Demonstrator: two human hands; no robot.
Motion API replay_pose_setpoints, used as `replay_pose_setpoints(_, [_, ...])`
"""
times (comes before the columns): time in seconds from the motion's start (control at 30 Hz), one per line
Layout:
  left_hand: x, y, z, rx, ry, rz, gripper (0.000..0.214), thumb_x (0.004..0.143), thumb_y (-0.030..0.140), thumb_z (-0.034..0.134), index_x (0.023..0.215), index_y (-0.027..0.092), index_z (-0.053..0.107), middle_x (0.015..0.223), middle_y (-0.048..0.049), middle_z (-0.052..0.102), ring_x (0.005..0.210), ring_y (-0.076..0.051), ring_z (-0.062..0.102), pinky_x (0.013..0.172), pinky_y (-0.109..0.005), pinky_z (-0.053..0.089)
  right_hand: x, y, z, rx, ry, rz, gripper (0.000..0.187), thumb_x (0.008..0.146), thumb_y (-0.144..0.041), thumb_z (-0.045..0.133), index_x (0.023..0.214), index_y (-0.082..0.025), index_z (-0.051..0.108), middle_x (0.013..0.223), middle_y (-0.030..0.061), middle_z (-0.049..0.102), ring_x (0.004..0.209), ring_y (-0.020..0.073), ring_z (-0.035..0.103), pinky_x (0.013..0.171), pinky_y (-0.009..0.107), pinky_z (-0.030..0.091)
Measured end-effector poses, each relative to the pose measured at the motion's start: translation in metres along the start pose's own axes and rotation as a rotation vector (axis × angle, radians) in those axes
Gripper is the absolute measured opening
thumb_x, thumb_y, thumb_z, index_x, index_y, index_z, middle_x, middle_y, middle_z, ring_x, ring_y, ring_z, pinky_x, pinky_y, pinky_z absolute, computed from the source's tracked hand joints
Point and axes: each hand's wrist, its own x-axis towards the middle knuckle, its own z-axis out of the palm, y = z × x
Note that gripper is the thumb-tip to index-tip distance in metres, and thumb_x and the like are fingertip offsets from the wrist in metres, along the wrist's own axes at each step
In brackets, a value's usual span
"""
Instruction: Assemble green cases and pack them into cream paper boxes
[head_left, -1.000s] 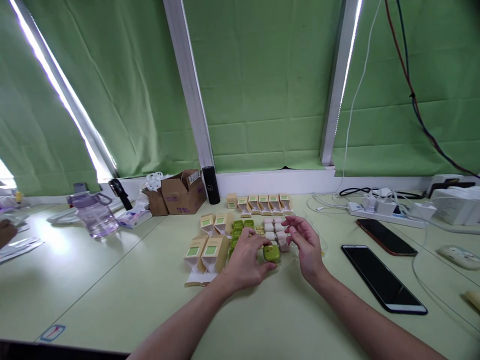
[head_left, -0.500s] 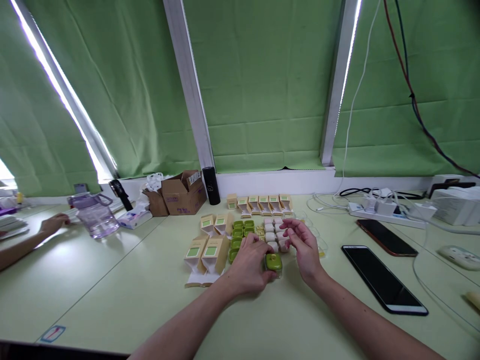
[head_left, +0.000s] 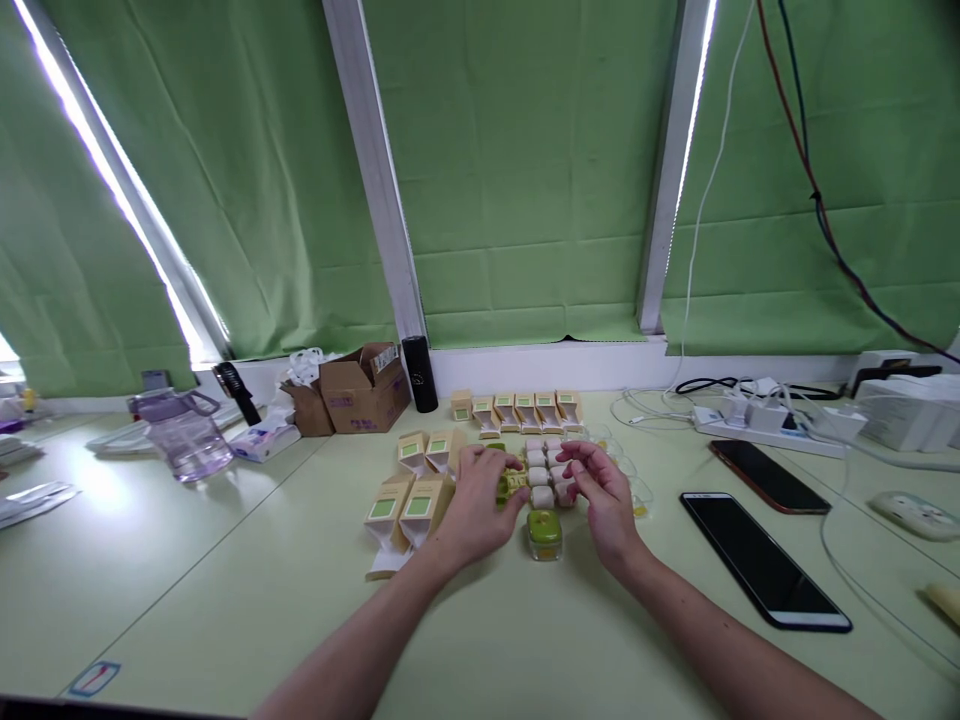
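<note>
A small green case in a clear wrapper (head_left: pixel 544 532) stands alone on the pale green table (head_left: pixel 225 590), between my hands and touched by neither. My left hand (head_left: pixel 477 505) lies palm down over the cluster of green cases (head_left: pixel 513 484), its fingers curled onto them. My right hand (head_left: pixel 604 492) hovers at the white cases (head_left: pixel 541 476), fingers bent and pinched near them; what they hold, if anything, I cannot make out. Tan cartons with green labels (head_left: pixel 405 505) lie left of my left hand. A row of more cartons (head_left: pixel 517 408) stands behind.
Two dark phones (head_left: pixel 761 555) lie at the right, with a power strip and cables (head_left: pixel 765 415) behind. A brown box (head_left: pixel 361 390), a black cylinder (head_left: pixel 418 372) and a clear jug (head_left: pixel 184 432) sit at the back left.
My left hand let go of the green case and moved back onto the green cluster. The case now stands alone. Another person's hand at the far left has gone from view.
</note>
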Motion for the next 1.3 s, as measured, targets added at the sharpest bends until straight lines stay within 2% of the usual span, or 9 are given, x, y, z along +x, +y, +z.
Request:
replay_pose_setpoints(0.1, [0.011, -0.011, -0.001, 0.09, 0.078, -0.083, 0.024, 0.093, 0.03, 0.061, 0.114, 0.021, 0.068, 0.117, -0.0126, 0.068, 0.126, -0.038, 0.046, 0.107, -0.057, 0.037, -0.001, 0.001, 0.0, -0.01, -0.005, 0.0, 0.028, 0.086, -0.046, 0.074, 0.103, -0.024, 0.072, 0.098, 0.0052, 0.068, 0.069, 0.016, 0.052, 0.056, 0.028, 0.044])
replay_pose_setpoints(0.23, [0.024, -0.02, -0.007, 0.202, 0.079, -0.168, 0.034, 0.093, 0.03, 0.061, 0.125, 0.021, 0.067, 0.126, -0.0155, 0.064, 0.131, -0.042, 0.042, 0.108, -0.059, 0.035, -0.002, 0.003, 0.0, -0.02, -0.015, -0.002, 0.03, 0.087, -0.048, 0.073, 0.105, -0.024, 0.071, 0.098, 0.0052, 0.067, 0.07, 0.0164, 0.052, 0.056, 0.028, 0.043])
replay_pose_setpoints(0.47, [0.07, -0.029, -0.009, 0.378, -0.073, -0.196, 0.046, 0.095, 0.032, 0.055, 0.14, 0.02, 0.058, 0.137, -0.0183, 0.06, 0.137, -0.039, 0.04, 0.111, -0.053, 0.034, -0.003, 0.006, 0.0, -0.035, -0.029, -0.025, 0.03, 0.089, -0.05, 0.072, 0.105, -0.025, 0.07, 0.088, 0.0021, 0.063, 0.067, 0.0164, 0.051, 0.056, 0.028, 0.043])
replay_pose_setpoints(0.63, [0.113, -0.059, 0.005, 0.416, -0.202, -0.35, 0.043, 0.087, 0.032, 0.067, 0.129, 0.021, 0.068, 0.132, -0.0201, 0.065, 0.134, -0.044, 0.046, 0.105, -0.054, 0.041, 0.0, 0.012, -0.003, -0.055, -0.034, -0.028, 0.028, 0.089, -0.051, 0.071, 0.099, -0.025, 0.068, 0.081, -0.0003, 0.057, 0.064, 0.0158, 0.047, 0.055, 0.028, 0.041])
replay_pose_setpoints(0.73, [0.129, -0.076, 0.013, 0.442, -0.255, -0.424, 0.04, 0.092, 0.035, 0.07, 0.129, 0.02, 0.067, 0.131, -0.0174, 0.066, 0.131, -0.04, 0.054, 0.104, -0.054, 0.046, 0.001, 0.014, -0.005, -0.078, -0.04, -0.04, 0.026, 0.088, -0.05, 0.073, 0.095, -0.026, 0.067, 0.079, -0.0004, 0.057, 0.064, 0.0158, 0.047, 0.055, 0.028, 0.041])
replay_pose_setpoints(0.83, [0.138, -0.087, 0.02, 0.466, -0.294, -0.437, 0.038, 0.1, 0.038, 0.065, 0.132, 0.018, 0.062, 0.135, -0.0119, 0.063, 0.119, -0.027, 0.064, 0.101, -0.05, 0.056, 0.002, 0.016, -0.006, -0.104, -0.05, -0.046, 0.026, 0.086, -0.049, 0.076, 0.088, -0.025, 0.065, 0.076, -0.0004, 0.056, 0.064, 0.0164, 0.047, 0.055, 0.028, 0.041])
replay_pose_setpoints(1.03, [0.153, -0.096, 0.034, 0.506, -0.369, -0.436, 0.037, 0.1, 0.037, 0.065, 0.132, 0.018, 0.062, 0.133, -0.0113, 0.064, 0.114, -0.025, 0.067, 0.096, -0.047, 0.059, 0.0, 0.015, -0.006, -0.185, -0.068, -0.053, 0.027, 0.084, -0.046, 0.078, 0.081, -0.023, 0.064, 0.08, 0.0017, 0.058, 0.07, 0.0177, 0.051, 0.057, 0.028, 0.043])
replay_pose_setpoints(1.17, [0.159, -0.098, 0.04, 0.52, -0.409, -0.442, 0.037, 0.1, 0.037, 0.066, 0.132, 0.018, 0.062, 0.133, -0.0112, 0.064, 0.114, -0.025, 0.067, 0.095, -0.047, 0.059, 0.0, 0.015, -0.006, -0.214, -0.063, -0.067, 0.023, 0.086, -0.044, 0.076, 0.094, -0.023, 0.069, 0.085, 0.0031, 0.061, 0.079, 0.0204, 0.057, 0.062, 0.029, 0.048])
replay_pose_setpoints(1.3, [0.16, -0.1, 0.041, 0.527, -0.403, -0.45, 0.038, 0.1, 0.037, 0.066, 0.132, 0.017, 0.062, 0.133, -0.0112, 0.064, 0.113, -0.025, 0.067, 0.095, -0.047, 0.059, 0.0, 0.016, -0.006, -0.215, -0.074, -0.068, 0.026, 0.088, -0.043, 0.073, 0.104, -0.023, 0.069, 0.086, 0.0028, 0.06, 0.077, 0.019, 0.056, 0.06, 0.027, 0.047])
